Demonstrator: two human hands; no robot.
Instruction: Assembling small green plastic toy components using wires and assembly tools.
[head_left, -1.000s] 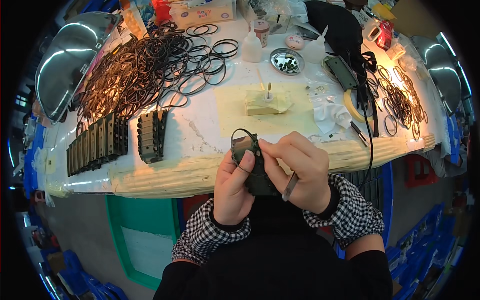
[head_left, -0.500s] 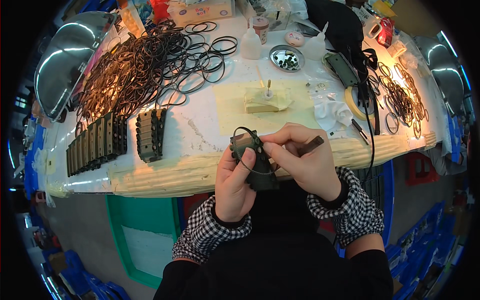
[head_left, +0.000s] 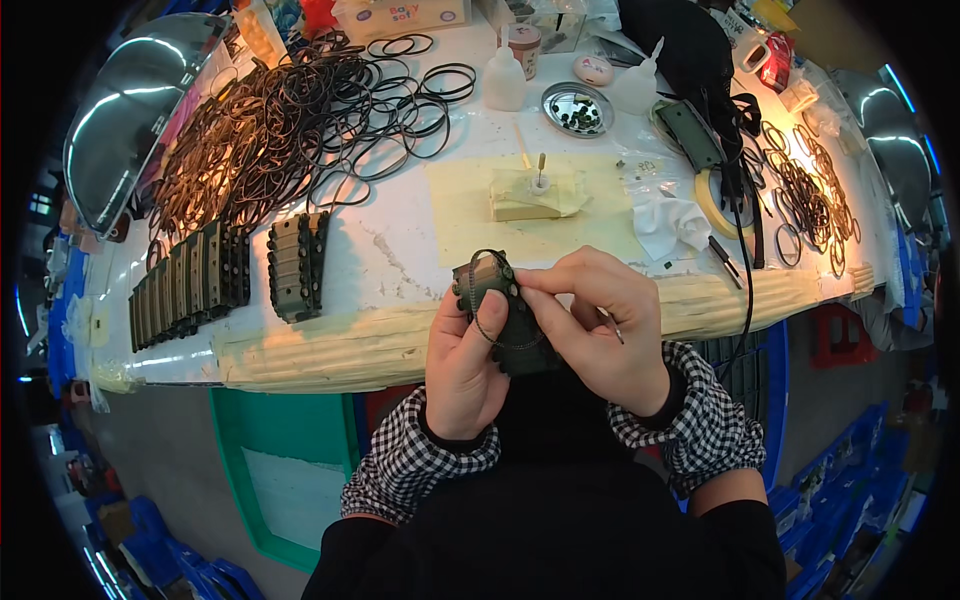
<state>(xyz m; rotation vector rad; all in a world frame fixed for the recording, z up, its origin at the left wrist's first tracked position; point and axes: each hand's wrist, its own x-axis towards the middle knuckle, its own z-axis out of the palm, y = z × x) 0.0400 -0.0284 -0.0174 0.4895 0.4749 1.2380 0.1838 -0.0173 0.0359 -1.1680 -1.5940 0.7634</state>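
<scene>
My left hand (head_left: 463,362) is closed around a dark green ribbed part (head_left: 483,272), held up just over the table's front edge, its thumb pressed on the face. A thin dark loop (head_left: 472,302) hangs around the part and passes by that thumb. At the part's right edge, my right hand (head_left: 608,325) pinches with thumb and index finger; whatever sits between those fingertips is too small to make out. A thin flat metal tool (head_left: 614,328) lies tucked in the curled fingers of this hand, its end sticking out.
Similar green parts (head_left: 195,285) stand in a row at left, near a shorter group (head_left: 297,265). Behind lies a tangled heap of dark loops (head_left: 260,130). A taped block (head_left: 525,205), a metal dish (head_left: 577,110), squeeze bottles (head_left: 503,80) and a tape roll (head_left: 712,205) are farther back.
The metal tool in my right hand has turned and now shows its narrow edge. Both hands have shifted slightly left, with the fingertips still at the part's right edge.
</scene>
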